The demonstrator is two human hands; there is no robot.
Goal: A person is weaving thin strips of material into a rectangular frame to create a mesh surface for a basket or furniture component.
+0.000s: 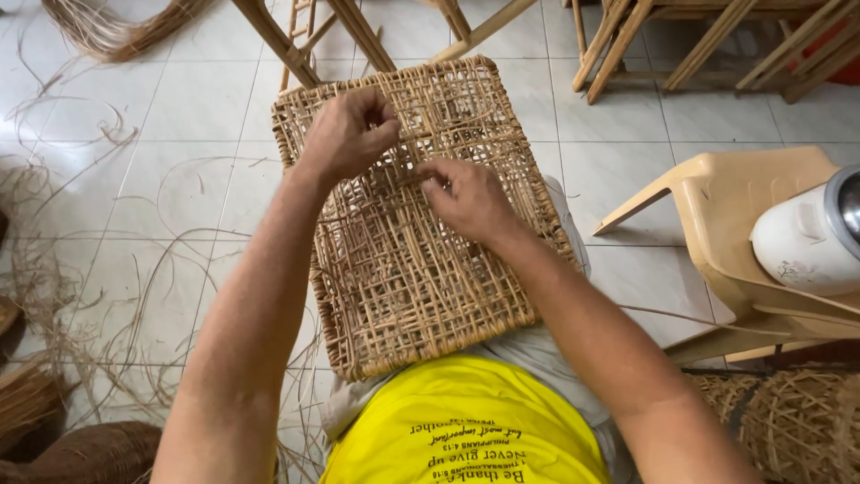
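Your woven cane seat sits dead centre, propped across your lap and tilting away toward twelve o'clock, where wooden chair legs rise behind it. Your left hand is up at eleven o'clock on the weave, fingers curled tight and pinching a cane strand against the mesh. Your right hand lies just past centre toward one o'clock, fingers bent and narrow, tips pressed into the lattice beside the left; whether it grips a strand I cannot tell. Loose cane strips sprawl over the tiled floor at nine o'clock. At three o'clock stands a cream plastic chair carrying a white jug. Woven baskets sit at four o'clock.
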